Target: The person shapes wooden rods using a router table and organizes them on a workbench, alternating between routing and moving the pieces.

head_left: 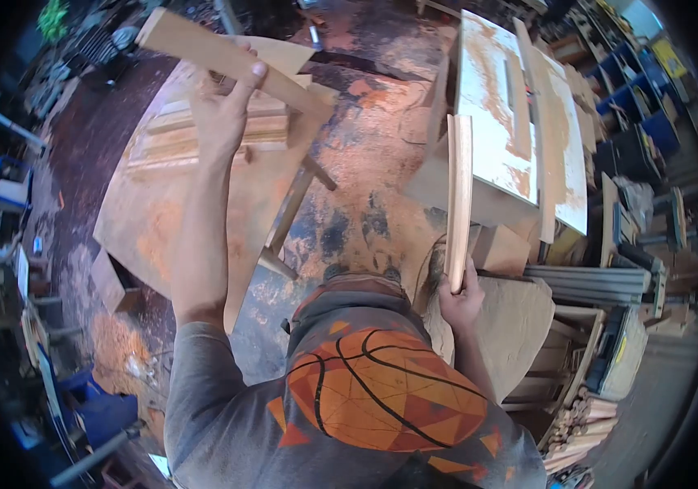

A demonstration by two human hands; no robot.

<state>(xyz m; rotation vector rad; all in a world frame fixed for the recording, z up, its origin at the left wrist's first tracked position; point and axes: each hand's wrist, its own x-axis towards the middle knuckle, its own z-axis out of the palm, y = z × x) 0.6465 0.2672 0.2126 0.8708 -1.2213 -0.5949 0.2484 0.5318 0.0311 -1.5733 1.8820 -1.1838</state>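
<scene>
My left hand [225,106] is closed on a flat wooden board [194,42], with the thumb over its near edge. That board slants across the upper left, above a plywood table [153,216]. Beneath it lies a stack of wooden strips [263,130] on the tabletop, partly covered by my forearm. Down at the right, my right hand [461,301] grips the lower end of a grooved wooden moulding [460,196]. The moulding points away from me, its far end beside a white-topped table [500,175].
Long boards [557,138] lie on the white table amid sawdust. The floor [365,163] between the tables is dusted reddish. Blue bins [638,102] stand at the far right. Bundled wood pieces [585,432] lie at the lower right, and a blue crate [104,416] at the lower left.
</scene>
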